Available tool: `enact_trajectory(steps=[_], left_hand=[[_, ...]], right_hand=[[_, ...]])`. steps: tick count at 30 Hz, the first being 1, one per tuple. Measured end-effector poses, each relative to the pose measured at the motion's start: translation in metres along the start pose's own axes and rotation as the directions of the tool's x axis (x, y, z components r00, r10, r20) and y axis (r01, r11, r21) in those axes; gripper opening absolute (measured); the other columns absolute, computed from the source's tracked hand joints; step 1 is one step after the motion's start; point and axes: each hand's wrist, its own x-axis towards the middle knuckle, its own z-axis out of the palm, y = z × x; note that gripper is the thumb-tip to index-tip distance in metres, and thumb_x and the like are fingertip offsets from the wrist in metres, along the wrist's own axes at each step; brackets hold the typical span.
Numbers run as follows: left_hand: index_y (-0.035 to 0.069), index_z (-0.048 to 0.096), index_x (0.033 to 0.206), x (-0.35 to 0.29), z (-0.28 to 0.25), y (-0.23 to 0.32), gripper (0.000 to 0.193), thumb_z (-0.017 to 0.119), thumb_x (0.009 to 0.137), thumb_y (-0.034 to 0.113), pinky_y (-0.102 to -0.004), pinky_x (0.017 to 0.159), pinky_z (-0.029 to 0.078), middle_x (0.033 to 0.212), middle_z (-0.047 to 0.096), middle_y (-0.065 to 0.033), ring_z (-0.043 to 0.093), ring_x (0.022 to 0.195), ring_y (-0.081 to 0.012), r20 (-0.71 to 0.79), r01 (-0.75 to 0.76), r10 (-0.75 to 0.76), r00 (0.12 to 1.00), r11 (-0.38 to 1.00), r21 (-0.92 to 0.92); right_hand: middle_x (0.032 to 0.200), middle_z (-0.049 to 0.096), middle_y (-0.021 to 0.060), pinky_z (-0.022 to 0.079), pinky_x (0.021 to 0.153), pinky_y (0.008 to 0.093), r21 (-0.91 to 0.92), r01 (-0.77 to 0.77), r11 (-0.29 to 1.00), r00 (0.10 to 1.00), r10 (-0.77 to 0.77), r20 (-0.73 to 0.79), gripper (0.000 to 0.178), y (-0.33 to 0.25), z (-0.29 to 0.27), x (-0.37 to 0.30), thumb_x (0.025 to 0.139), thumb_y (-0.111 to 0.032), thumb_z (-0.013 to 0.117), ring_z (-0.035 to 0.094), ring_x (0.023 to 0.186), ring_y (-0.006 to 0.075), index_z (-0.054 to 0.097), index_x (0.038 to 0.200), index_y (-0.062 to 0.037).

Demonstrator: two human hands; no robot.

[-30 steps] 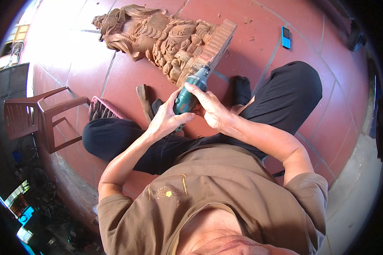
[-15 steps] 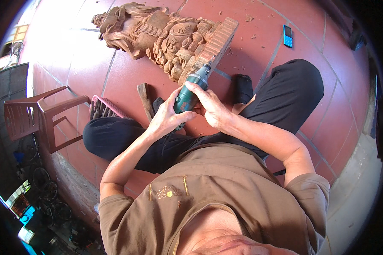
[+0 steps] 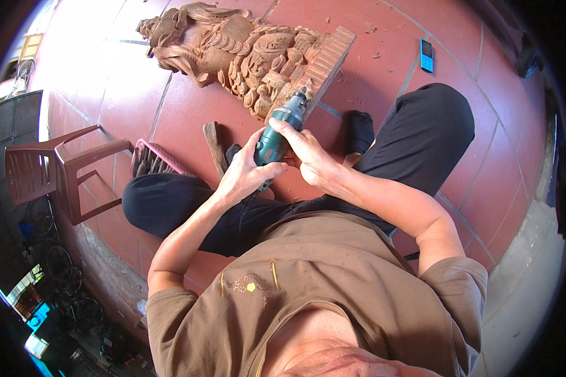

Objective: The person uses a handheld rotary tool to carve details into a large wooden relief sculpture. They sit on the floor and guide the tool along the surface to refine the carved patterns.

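Observation:
Both my hands are closed round a green and grey die grinder (image 3: 275,139), whose nose points up and to the right. My left hand (image 3: 248,164) wraps the lower body from the left. My right hand (image 3: 305,151) grips it from the right, with the thumb near the grey collar. Just beyond the tool lies a carved wooden statue (image 3: 251,53) on its side, its ridged base (image 3: 333,55) toward the right. The tip of the grinder overlaps the near corner of that base in the view; whether it touches the wood I cannot tell.
A wooden mallet-like stick (image 3: 214,146) and a pink basket of carving tools (image 3: 160,157) are by my left knee. Farther left stands a brown plastic chair (image 3: 75,163). A blue mobile phone (image 3: 426,56) lies on the red tiled floor (image 3: 383,69), among scattered wood chips.
The grinder and both hands have shifted slightly left and down relative to the statue. My grip stays the same.

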Motion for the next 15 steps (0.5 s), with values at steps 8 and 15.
enact_trajectory(steps=[8, 15], left_hand=[[0.0, 0.036, 0.141, 0.0014, -0.0031, -0.002, 0.085, 0.076, 0.073, 0.031, -0.0314, 0.075, 0.053, 0.105, 0.063, -0.0156, 0.063, 0.086, -0.0192, -0.036, 0.015, -0.015, 0.999, 1.0, 0.003], [0.0, 0.036, 0.14, 0.0008, -0.004, -0.0012, 0.084, 0.076, 0.073, 0.031, -0.0311, 0.074, 0.052, 0.103, 0.064, -0.0151, 0.064, 0.083, -0.018, -0.038, 0.004, -0.004, 0.999, 1.0, -0.013]], right_hand=[[0.09, 0.065, 0.0071, 0.051, 0.07, 0.0389, -0.028, 0.0, 1.0, 1.0, 0.0, -0.009, 0.049, -0.0001, 0.0044, 0.0066, 0.081, -0.052, 0.07, 0.064, 0.08, 0.021, 0.064, 0.101, -0.0074], [0.091, 0.065, 0.0071, 0.051, 0.069, 0.0411, -0.015, 0.003, 1.0, 1.0, -0.003, 0.0, 0.049, -0.0003, 0.0057, 0.0064, 0.081, -0.051, 0.07, 0.064, 0.079, 0.0219, 0.063, 0.101, -0.0069]])
